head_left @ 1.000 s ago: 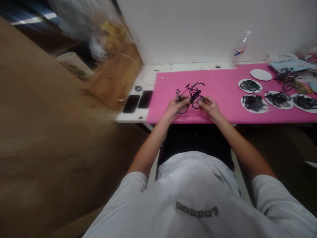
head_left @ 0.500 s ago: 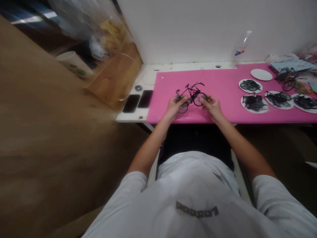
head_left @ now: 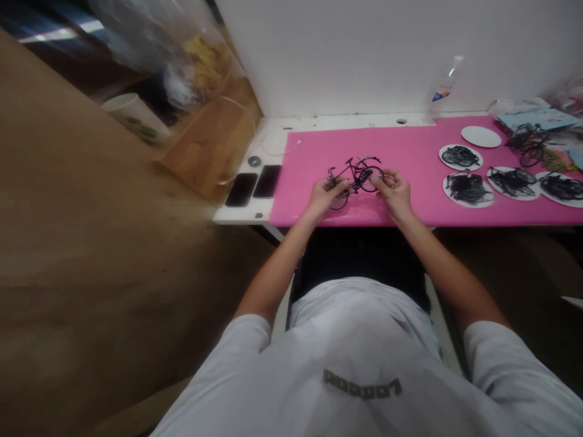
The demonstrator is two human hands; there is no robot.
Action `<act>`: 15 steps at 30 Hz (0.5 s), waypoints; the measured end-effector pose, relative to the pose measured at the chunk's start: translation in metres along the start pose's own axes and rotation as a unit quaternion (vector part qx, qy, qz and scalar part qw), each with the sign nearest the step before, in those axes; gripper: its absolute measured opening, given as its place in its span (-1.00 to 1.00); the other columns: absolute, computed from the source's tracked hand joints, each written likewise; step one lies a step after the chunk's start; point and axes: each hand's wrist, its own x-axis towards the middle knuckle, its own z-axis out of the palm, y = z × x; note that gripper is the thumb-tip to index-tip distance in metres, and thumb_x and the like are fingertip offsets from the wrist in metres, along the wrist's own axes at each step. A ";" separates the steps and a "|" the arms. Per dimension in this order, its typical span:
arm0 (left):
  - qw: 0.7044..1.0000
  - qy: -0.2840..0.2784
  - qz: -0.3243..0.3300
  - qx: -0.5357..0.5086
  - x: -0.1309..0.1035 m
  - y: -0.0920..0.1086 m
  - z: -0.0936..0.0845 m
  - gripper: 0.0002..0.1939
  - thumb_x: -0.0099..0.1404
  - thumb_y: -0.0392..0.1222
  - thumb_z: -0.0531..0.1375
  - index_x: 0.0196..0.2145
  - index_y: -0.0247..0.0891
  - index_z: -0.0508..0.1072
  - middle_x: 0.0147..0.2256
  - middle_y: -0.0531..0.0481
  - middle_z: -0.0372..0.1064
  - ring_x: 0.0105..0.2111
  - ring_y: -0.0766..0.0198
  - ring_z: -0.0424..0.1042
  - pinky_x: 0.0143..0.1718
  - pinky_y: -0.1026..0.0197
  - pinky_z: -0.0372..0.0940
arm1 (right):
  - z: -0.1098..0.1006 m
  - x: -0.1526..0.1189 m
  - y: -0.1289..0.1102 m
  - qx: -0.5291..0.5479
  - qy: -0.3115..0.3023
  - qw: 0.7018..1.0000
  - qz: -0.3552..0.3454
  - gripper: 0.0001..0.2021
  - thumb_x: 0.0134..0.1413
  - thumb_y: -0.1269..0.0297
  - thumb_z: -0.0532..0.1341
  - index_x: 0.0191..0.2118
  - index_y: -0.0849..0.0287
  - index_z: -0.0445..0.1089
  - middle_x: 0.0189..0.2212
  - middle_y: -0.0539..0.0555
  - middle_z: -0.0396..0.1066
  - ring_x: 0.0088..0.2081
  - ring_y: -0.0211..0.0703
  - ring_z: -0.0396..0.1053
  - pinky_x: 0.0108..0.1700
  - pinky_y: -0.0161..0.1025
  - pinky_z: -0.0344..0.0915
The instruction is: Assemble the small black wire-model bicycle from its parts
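Note:
A small black model bicycle (head_left: 356, 176) is held up between my two hands, above the pink mat (head_left: 314, 152). My left hand (head_left: 323, 195) pinches its handlebar end, close to the front wheel. At the other end, the thumb and fingers of my right hand (head_left: 394, 189) grip the rear wheel (head_left: 373, 179). Fingers cover parts of both wheels.
To the right, several white plates (head_left: 473, 202) carry black bicycle parts; a bare white plate (head_left: 481, 137) lies behind them. A clear bottle (head_left: 444, 91) stands by the wall. Two dark phones (head_left: 241, 190) lie at the left edge. Another model bicycle (head_left: 531, 145) is at far right.
The model bicycle has shifted slightly to the right and tilted a little, both hands moving with it. The right thumb has moved further in over the rear wheel.

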 end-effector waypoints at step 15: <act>1.000 0.011 0.010 0.000 0.001 0.003 -0.001 -0.65 0.27 -0.09 0.56 -0.12 -0.32 0.61 -0.23 -0.09 0.70 -0.23 0.21 0.73 -0.03 0.17 0.57 | 0.003 -0.006 -0.012 0.008 -0.025 1.000 -0.004 -0.25 -0.35 -0.19 0.69 -0.08 -0.02 0.40 -0.12 0.06 0.63 -0.15 -0.07 0.56 -0.32 -0.24 0.39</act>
